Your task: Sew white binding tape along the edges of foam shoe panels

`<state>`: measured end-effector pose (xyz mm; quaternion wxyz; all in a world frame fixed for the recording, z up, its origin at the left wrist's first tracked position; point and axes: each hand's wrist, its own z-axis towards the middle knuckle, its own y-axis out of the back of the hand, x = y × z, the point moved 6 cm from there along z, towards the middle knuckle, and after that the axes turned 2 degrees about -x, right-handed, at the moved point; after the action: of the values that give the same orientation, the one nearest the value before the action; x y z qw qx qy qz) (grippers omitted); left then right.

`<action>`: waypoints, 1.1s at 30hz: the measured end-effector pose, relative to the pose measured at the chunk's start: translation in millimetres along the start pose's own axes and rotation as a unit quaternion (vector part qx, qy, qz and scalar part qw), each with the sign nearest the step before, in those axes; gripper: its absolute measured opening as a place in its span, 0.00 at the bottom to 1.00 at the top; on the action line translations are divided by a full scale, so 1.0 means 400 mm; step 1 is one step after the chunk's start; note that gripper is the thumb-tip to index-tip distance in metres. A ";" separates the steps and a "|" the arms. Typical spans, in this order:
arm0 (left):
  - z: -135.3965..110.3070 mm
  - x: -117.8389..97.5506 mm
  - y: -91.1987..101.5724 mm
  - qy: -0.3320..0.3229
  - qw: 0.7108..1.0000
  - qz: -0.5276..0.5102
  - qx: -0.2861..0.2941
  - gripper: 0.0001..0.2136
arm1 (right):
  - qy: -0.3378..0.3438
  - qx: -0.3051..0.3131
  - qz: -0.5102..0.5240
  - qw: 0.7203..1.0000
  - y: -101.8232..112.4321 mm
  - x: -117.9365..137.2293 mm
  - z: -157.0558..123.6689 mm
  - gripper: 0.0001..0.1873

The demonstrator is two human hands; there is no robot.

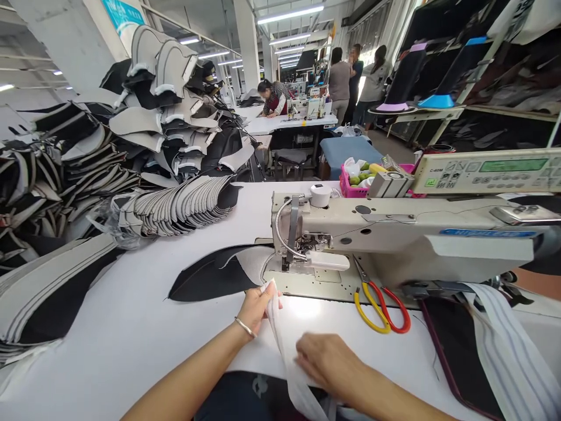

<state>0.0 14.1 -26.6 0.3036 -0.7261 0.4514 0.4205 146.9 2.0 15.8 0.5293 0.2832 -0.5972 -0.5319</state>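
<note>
My left hand (256, 307), with a bangle on its wrist, is closed in a pinch on the upper end of a white elastic band (280, 333). The band hangs down past the table's front edge. My right hand (326, 362) is beside the band with its fingers curled. Motion blurs them, and I cannot tell whether they grip it. Beyond my left hand, a black fabric piece (210, 278) with a grey ribbed end lies partly beneath the head of a sewing machine (307, 234).
Scissors (381, 307) with yellow and red handles lie on the machine bed's edge. Stacked fabric pieces (179, 204) stand at the back left, with taller piles behind. A striped white band (504, 339) hangs at right. A pink basket (350, 184) sits behind the machine. Several people are farther off.
</note>
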 end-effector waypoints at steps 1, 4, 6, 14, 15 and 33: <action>0.000 0.008 -0.008 0.019 1.000 -0.002 0.014 0.26 | -0.019 -0.059 -0.021 0.998 0.020 -0.017 0.019 0.05; 0.006 0.015 -0.036 0.039 0.997 0.011 0.061 0.25 | 0.018 -0.176 -0.069 0.982 0.041 -0.034 0.077 0.12; 0.021 -0.017 -0.032 -0.025 0.993 0.095 0.061 0.25 | 0.068 -0.208 -0.082 0.972 0.028 -0.038 0.112 0.16; 0.102 -0.152 0.077 -0.218 0.702 0.675 0.063 0.34 | -0.007 -0.341 -0.066 0.938 0.002 -0.180 0.167 0.14; 0.114 -0.141 0.085 -0.194 0.671 0.712 0.077 0.40 | -0.014 -0.334 -0.059 0.941 -0.008 -0.195 0.169 0.14; 0.082 -0.150 0.013 -0.174 0.748 0.635 0.086 0.14 | -0.122 -0.117 -0.077 0.983 -0.072 -0.223 0.186 0.13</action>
<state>-30.1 62.7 11.1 0.1006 -0.1568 0.7822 0.5945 95.9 99.5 -31.1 0.4394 0.1974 -0.5678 -0.6675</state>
